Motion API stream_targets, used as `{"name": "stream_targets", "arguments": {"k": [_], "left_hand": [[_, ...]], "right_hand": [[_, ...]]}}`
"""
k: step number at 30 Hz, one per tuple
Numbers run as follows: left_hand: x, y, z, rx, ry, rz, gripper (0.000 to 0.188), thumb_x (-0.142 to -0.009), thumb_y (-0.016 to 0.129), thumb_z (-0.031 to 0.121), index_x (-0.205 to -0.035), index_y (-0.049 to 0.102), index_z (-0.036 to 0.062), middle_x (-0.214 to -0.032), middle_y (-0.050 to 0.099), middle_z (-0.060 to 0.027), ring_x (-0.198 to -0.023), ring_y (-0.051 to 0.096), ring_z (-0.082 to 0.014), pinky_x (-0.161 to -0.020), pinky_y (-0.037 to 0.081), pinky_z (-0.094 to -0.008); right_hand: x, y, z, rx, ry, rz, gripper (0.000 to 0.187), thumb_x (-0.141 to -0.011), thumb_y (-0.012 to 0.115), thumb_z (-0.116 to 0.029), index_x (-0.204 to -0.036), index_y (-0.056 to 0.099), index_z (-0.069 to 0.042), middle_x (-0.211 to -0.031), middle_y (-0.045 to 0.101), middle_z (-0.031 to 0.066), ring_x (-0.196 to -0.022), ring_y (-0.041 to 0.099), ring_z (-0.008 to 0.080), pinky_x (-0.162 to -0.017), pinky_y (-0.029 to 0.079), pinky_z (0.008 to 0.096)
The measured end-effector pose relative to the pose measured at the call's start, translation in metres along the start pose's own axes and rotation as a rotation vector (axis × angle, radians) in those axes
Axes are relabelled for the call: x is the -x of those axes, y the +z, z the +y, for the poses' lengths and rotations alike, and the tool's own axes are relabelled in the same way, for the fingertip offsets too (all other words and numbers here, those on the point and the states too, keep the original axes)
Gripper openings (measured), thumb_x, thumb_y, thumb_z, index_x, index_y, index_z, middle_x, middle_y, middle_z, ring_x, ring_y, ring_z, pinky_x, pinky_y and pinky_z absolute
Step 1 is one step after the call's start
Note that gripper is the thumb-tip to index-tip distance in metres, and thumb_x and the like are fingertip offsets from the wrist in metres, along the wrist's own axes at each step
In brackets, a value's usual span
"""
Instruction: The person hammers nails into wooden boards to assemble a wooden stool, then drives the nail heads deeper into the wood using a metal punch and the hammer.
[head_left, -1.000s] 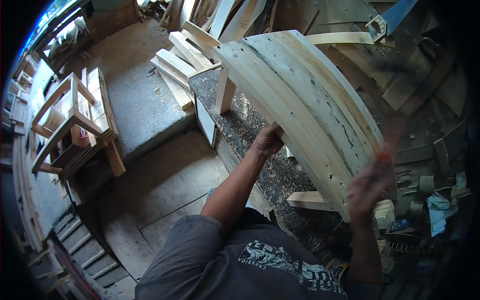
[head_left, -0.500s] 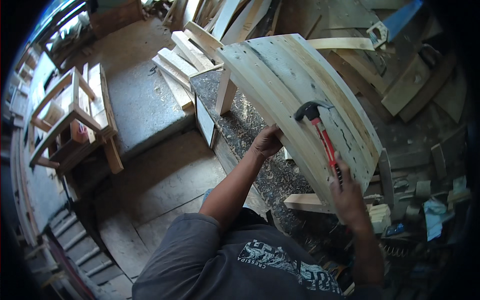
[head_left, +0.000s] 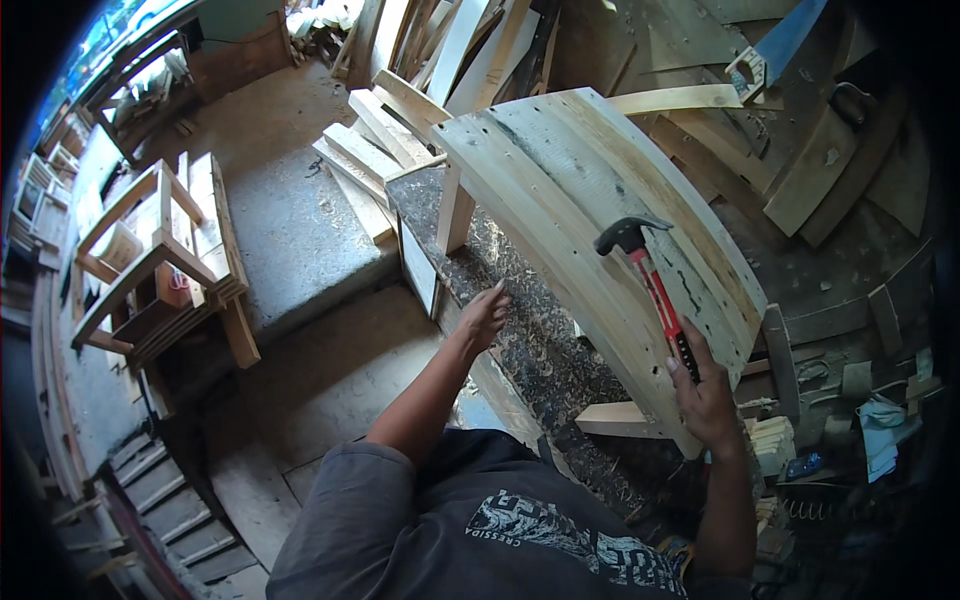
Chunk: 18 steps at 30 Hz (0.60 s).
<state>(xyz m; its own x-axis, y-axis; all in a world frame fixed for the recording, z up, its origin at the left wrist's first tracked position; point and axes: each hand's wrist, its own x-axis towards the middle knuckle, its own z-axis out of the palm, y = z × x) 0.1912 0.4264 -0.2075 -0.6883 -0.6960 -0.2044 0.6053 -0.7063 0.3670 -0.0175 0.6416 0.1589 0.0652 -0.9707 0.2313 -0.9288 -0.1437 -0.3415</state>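
Note:
My right hand [head_left: 708,395] is wrapped round the red-and-black handle of a claw hammer [head_left: 655,290], its dark head over a curved wooden panel [head_left: 560,190]. Pale planks side by side make up the panel, with small dark marks along its ends and a crack near the hammer. Wooden legs [head_left: 455,212] show under it, on a dark workbench [head_left: 545,365] strewn with shavings. Left of the panel and apart from it, my left hand [head_left: 484,320] is closed over the bench edge, fingers curled and thumb up. Whether something small is in those fingers I cannot make out.
Cut wood pieces [head_left: 375,140] are stacked beyond the bench's far end. A wooden stool-like frame [head_left: 150,265] stands at left. Boards and a handsaw [head_left: 785,45] lie at far right. Offcuts and a pale cloth [head_left: 882,435] lie at right.
My left hand has come off the panel's left edge and moved left over the bench edge. The hammer stays in my right hand above the panel, at nearly the same place.

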Motion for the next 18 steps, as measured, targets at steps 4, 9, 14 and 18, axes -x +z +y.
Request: {"name": "stream_targets", "arguments": {"k": [4,9,14,18], "left_hand": [[0.037,-0.015,0.002,-0.21,0.017,0.534,0.028,-0.092,0.056,0.006,-0.118,0.045,0.0024,-0.106,0.055,-0.0148,-0.088,0.061,-0.0241,-0.075,0.052,-0.0303],[0.061,0.024,0.023,0.0,0.201,0.416,0.047,-0.092,0.045,-0.01,-0.134,0.025,-0.0043,-0.131,0.044,-0.0324,-0.118,0.053,-0.0428,-0.101,0.049,-0.0447],[0.066,0.023,0.034,0.03,0.223,0.263,0.011,-0.096,0.054,0.006,-0.104,0.05,0.0006,-0.118,0.059,-0.0226,-0.112,0.059,-0.0345,-0.097,0.052,-0.0412],[0.064,0.036,0.041,0.043,0.236,0.316,0.006,-0.095,0.057,0.009,-0.098,0.054,0.0038,-0.105,0.064,-0.0138,-0.098,0.065,-0.024,-0.086,0.056,-0.035]], "right_hand": [[0.005,-0.005,-0.003,-0.356,0.445,-0.087,0.051,-0.096,0.053,-0.014,-0.145,0.037,-0.011,-0.078,0.06,0.0083,-0.062,0.057,0.0142,-0.061,0.047,0.0309],[0.004,-0.006,-0.005,-0.43,0.445,-0.069,0.052,-0.097,0.052,-0.015,-0.146,0.037,-0.012,-0.072,0.051,0.0036,-0.054,0.041,0.0072,-0.055,0.041,0.0262],[0.004,-0.002,0.002,-0.395,0.414,-0.077,0.052,-0.096,0.053,-0.015,-0.146,0.037,-0.011,-0.105,0.062,0.0164,-0.07,0.056,0.0143,-0.072,0.047,0.0311],[0.01,0.007,0.021,-0.338,0.262,-0.007,0.054,-0.097,0.052,-0.01,-0.148,0.035,-0.016,-0.069,0.047,-0.0029,-0.049,0.037,0.0023,-0.043,0.035,0.0209]]}}
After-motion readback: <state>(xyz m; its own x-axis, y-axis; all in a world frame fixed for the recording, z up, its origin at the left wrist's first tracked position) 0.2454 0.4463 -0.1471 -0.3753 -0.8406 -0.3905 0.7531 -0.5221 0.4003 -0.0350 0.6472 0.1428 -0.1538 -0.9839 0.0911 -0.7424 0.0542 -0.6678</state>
